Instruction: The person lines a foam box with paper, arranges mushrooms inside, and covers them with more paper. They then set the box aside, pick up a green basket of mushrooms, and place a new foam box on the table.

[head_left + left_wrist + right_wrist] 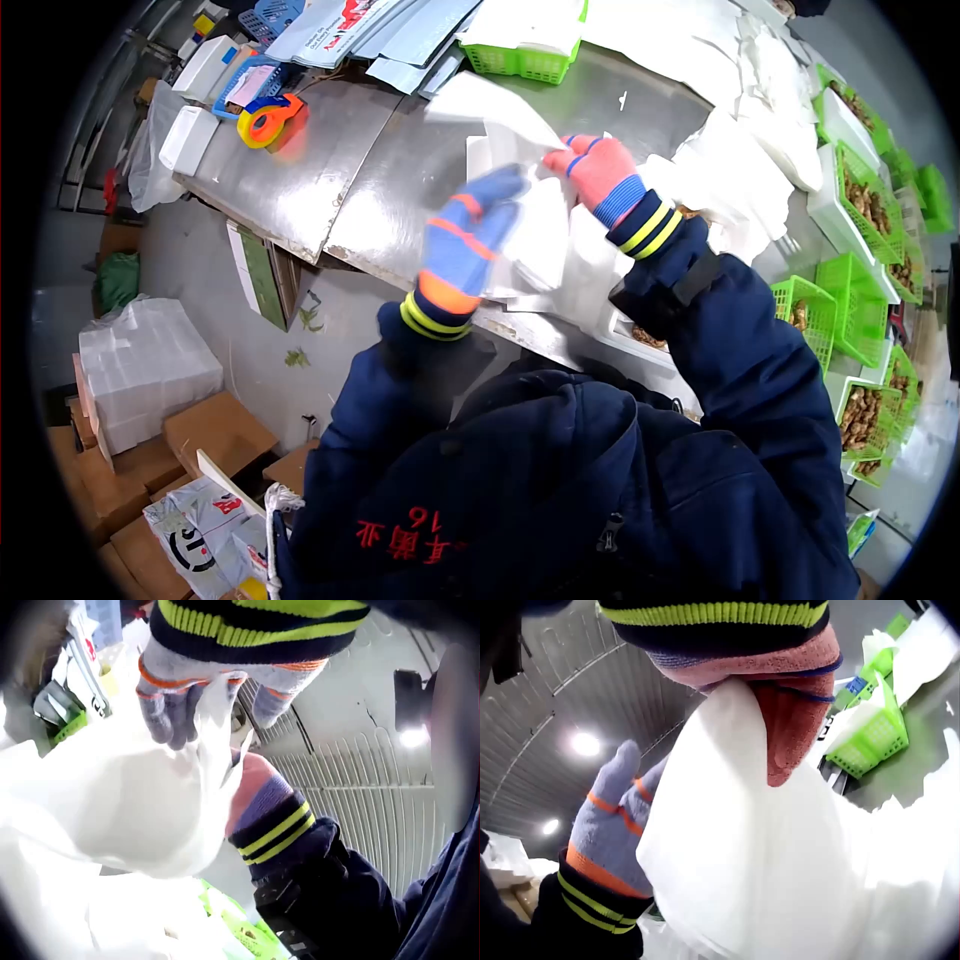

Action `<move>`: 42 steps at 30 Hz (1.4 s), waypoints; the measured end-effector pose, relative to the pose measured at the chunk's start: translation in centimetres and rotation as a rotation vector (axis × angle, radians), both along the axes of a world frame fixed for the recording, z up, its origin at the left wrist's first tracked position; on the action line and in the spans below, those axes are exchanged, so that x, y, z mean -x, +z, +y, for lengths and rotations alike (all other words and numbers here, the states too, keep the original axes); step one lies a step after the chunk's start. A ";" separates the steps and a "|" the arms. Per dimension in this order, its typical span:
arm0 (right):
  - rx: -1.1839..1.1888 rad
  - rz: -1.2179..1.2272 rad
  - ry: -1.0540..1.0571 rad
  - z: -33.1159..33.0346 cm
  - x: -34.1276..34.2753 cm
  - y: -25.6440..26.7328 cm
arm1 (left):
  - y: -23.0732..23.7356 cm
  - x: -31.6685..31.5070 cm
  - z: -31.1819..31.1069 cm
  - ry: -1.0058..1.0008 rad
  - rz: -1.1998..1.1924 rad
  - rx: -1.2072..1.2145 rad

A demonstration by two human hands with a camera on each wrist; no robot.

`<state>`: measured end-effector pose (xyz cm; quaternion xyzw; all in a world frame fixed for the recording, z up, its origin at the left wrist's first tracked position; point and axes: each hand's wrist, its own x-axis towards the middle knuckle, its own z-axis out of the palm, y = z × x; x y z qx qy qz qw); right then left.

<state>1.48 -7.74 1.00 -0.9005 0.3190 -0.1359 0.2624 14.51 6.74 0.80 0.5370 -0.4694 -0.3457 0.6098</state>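
Observation:
My right hand point(603, 172), in a pink glove with blue bands, pinches a thin white paper sheet point(500, 108) over the metal table. Close up in the right wrist view, the sheet point(727, 817) hangs in a broad curve below the pink fingers point(791, 735). My left hand point(468, 240), gloved in blue-grey with orange bands, is blurred beside the sheet, its fingers extended. In the left wrist view its fingers point(161, 712) lie against the sheet point(142, 795), the thumb apart. More white sheets point(545, 235) lie beneath the hands.
An orange tape dispenser point(265, 122) sits on the metal table point(370, 160) at left. Printed bags point(330, 30) and a green basket point(520, 62) are at the back. Several green baskets of brown knobbly produce point(865, 205) line the right side. Cardboard boxes point(220, 435) stand on the floor at lower left.

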 end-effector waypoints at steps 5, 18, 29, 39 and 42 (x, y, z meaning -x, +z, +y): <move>0.040 -0.094 0.077 -0.5 -0.5 7.7 | -7.7 -8.6 2.4 0.326 0.299 -0.294; 0.504 -0.200 0.167 1.9 1.9 19.4 | -0.9 -3.1 -0.2 -0.224 1.030 -0.072; 0.824 -0.340 -0.268 1.6 9.0 8.2 | 5.6 9.7 -6.9 -0.452 0.918 -0.024; 0.685 -0.032 -0.273 8.4 24.4 14.9 | 5.1 15.1 -12.6 -0.739 -0.780 0.043; 0.295 0.067 -0.196 7.1 23.5 10.7 | 9.1 17.3 -10.8 -1.015 -1.082 0.439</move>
